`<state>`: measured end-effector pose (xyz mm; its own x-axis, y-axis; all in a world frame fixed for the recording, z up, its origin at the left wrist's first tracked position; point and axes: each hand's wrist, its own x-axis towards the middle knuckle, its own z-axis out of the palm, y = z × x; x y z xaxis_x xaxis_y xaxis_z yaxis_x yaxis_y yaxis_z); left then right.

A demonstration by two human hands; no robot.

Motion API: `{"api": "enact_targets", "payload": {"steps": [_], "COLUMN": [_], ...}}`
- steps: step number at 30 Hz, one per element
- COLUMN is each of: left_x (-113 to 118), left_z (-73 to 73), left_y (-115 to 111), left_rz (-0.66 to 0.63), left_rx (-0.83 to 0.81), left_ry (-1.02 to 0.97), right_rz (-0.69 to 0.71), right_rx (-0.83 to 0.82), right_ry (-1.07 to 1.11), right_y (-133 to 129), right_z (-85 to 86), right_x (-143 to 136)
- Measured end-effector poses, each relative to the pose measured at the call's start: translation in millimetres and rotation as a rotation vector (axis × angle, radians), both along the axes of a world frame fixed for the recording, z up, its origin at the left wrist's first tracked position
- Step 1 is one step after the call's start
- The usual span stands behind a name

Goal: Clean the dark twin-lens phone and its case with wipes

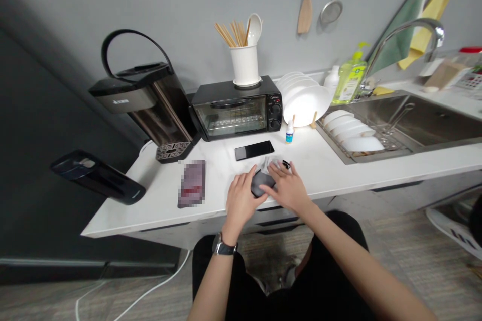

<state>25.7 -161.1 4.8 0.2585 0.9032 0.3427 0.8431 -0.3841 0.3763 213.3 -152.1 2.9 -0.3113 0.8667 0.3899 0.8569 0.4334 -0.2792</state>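
Note:
At the counter's front edge, my left hand (240,193) curls against the left side of a flat dark grey object (262,180), perhaps a case or pouch. My right hand (288,188) rests its thumb on that object, with its fingers pressed over a crumpled light grey cloth (268,162) just behind. A small shiny black piece (286,164) sticks out beside the right fingertips; its kind is unclear. Behind the hands lies a black smartphone (255,150). A small white and blue bottle (289,131) stands upright to its right.
A purple, partly blurred packet (193,184) lies left, near a dark thermos-like cylinder (98,178) and a water dispenser (150,105). Behind are a toaster oven (237,112), upright plates (307,105), and right of them a sink (425,125) with bowls (352,132).

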Motion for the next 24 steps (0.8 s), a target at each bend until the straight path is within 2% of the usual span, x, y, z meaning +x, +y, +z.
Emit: {"api": "enact_targets", "payload": {"steps": [3,6,9,13,15,17,19,21,24], "left_x": [-2,-2,-1,2,3,1,-1,-3,-4], "left_z": [-3.4,-7.0,-6.1,0.2,1.6,0.5,-2.5,-5.8,-7.4], "left_y": [1,1,-1,-3,-3,-1,1,2,2], "left_rz": [0.025,0.097,0.09,0.056,0.037,0.019,0.007,0.017,0.065], "left_rx": [-0.03,-0.022,0.001,0.014,0.018,0.018,0.018,0.015,0.012], "left_ry": [0.026,0.063,0.05,0.026,0.016,0.004,-0.006,0.005,0.04], "right_rz": [0.187,0.272,0.216,0.041,-0.025,-0.033,0.032,0.146,0.264], "right_rx": [-0.039,-0.079,-0.093,-0.016,0.015,0.02,0.009,-0.009,-0.038], "right_ry": [0.075,0.141,0.129,0.024,-0.011,-0.024,-0.016,0.014,0.075], "right_y": [-25,-44,-41,-8,9,14,6,-13,-40], "right_z": [6.1,10.2,6.1,-6.0,-8.0,-5.2,0.8,6.8,10.9], "right_x": [-29,-33,-9,23,24,13,-7,-25,-30]}}
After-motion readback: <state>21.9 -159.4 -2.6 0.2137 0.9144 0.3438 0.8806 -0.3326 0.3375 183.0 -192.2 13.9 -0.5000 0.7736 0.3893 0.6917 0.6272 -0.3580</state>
